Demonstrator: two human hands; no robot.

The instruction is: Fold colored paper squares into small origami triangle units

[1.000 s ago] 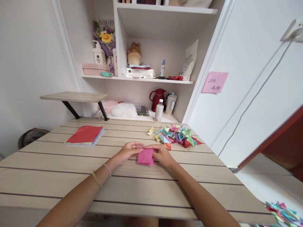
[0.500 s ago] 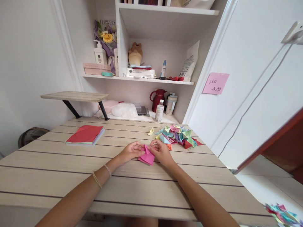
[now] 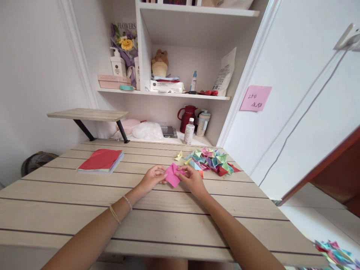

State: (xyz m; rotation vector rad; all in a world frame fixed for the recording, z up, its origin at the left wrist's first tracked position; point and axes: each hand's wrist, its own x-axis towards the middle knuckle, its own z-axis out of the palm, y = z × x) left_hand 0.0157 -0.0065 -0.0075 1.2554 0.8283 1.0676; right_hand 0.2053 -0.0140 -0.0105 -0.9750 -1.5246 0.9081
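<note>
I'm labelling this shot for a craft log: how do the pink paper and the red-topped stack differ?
The pink paper is held between the left hand and right hand; the stack lies on the table, untouched.
The pink paper is folded; the stack is layered sheets.
The pink paper looks clearly smaller than the stack.
The pink paper shows pink; the stack is red with paler layers beneath.

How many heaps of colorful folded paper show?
2: one heap on the table beyond the right hand; a second heap past the table's right corner, cut off by the frame. More may be hidden.
</note>
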